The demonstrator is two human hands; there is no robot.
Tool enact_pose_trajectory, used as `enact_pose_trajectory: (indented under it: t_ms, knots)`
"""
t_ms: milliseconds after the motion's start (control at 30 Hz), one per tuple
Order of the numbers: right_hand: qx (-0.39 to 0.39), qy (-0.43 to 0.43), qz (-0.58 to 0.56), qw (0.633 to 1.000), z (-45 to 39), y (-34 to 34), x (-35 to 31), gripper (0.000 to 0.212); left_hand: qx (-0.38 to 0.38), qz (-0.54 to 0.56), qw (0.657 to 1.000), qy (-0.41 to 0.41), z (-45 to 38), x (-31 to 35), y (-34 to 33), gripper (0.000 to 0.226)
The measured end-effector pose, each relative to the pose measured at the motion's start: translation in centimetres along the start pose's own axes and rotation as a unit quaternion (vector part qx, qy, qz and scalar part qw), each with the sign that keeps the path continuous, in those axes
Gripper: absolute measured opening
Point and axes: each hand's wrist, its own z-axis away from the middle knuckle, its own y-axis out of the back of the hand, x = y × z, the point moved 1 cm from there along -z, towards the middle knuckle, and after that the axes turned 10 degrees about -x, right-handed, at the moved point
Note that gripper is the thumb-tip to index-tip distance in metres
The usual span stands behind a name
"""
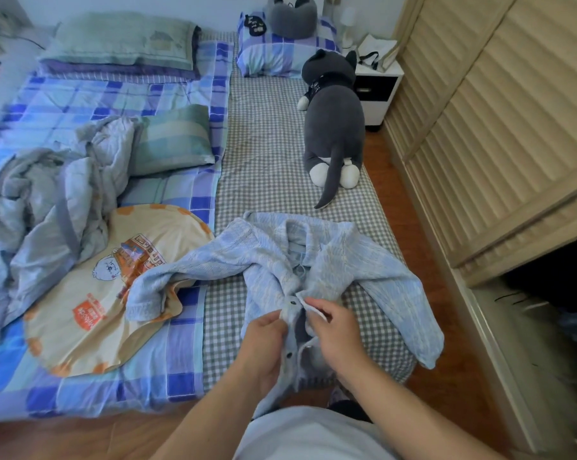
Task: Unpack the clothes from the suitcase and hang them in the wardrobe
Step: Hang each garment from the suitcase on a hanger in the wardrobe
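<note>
on the checked bed (263,134), left hand (263,346) and right hand (338,333) each pinch the blue shirt (340,260); no legible writing.

No legible text anywhere. Orange label patch (88,314) on round cartoon-print cushion (81,327): white lettering, too blurred to read. Printed characters above cartoon figure (109,265) on same cushion: unreadable. White marks on black bandana (314,86) of grey plush cat (335,127): indistinct.

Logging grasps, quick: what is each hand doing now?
Left hand: pinching the light blue knitted cardigan's button edge.
Right hand: pinching its other front edge.
</note>
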Motion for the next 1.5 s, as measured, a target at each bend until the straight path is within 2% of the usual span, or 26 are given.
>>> enact_pose_trajectory:
  t_ms: [100,167,267,333,367,467,767,933,1133,1233,1300,1333,1367,1400,1433,1467,1500]
  knots:
    - [0.020,-0.056,-0.078,0.995,-0.1,0.2,1.2,0.016,0.005,-0.037,0.999,-0.002,0.1,0.0,0.0,0.036]
    - [0.006,-0.082,-0.143,0.986,-0.5,0.3,1.3,0.015,0.028,-0.057,0.998,0.003,0.0,0.0,0.2,0.034]
    - [-0.017,-0.098,-0.228,0.968,-0.7,0.3,0.4,0.016,0.073,-0.147,0.986,-0.019,-0.6,-0.2,0.8,0.026]
    - [-0.036,-0.098,-0.269,0.957,-0.5,0.3,-0.2,0.017,0.060,-0.209,0.975,-0.040,-0.8,-0.4,1.0,0.037]
    - [-0.043,-0.096,-0.273,0.956,-0.4,0.3,-0.3,0.017,0.053,-0.222,0.972,-0.050,-0.7,-0.4,0.9,0.034]
    - [-0.041,-0.083,-0.208,0.974,-0.2,0.3,0.0,0.016,0.056,-0.228,0.970,-0.066,-0.8,-0.6,1.0,0.020]
    - [0.006,-0.038,-0.032,0.999,0.6,-0.1,-0.7,0.012,0.107,-0.337,0.931,-0.094,-1.9,-1.1,0.4,0.029]
    - [0.015,-0.021,-0.019,0.999,0.8,-0.7,-0.5,0.013,0.101,-0.279,0.952,-0.081,-1.8,-1.2,0.2,0.039]
    - [0.021,0.058,0.091,0.994,0.5,-0.9,-0.8,0.017,0.069,-0.226,0.969,-0.072,-1.6,-1.4,-0.2,0.031]
    - [-0.009,0.068,0.172,0.983,0.3,-0.7,-0.6,0.022,0.050,-0.274,0.957,-0.087,-1.5,-1.4,0.6,0.032]
    - [-0.022,0.051,0.283,0.957,0.8,-0.6,1.0,0.031,0.026,-0.357,0.927,-0.112,-1.6,-1.2,1.6,0.029]
    - [-0.013,0.029,0.338,0.941,1.1,-0.2,1.9,0.033,0.014,-0.429,0.893,-0.134,-1.8,-1.0,2.1,0.025]
    - [0.008,-0.003,0.374,0.928,1.3,0.6,2.3,0.030,0.004,-0.531,0.834,-0.150,-2.1,-1.0,2.6,0.017]
    - [0.036,-0.029,0.397,0.917,1.3,1.7,2.3,0.023,-0.012,-0.639,0.751,-0.164,-2.2,-1.0,3.0,0.013]
    - [0.059,-0.043,0.416,0.906,1.2,3.0,2.1,0.019,-0.032,-0.729,0.664,-0.162,-2.2,-1.2,3.4,0.022]
    - [0.077,-0.042,0.431,0.898,1.0,4.3,1.5,0.019,-0.040,-0.788,0.595,-0.156,-2.1,-1.7,4.2,0.031]
    - [0.088,-0.039,0.438,0.894,0.8,5.5,0.9,0.021,-0.028,-0.803,0.574,-0.158,-1.9,-1.9,5.1,0.036]
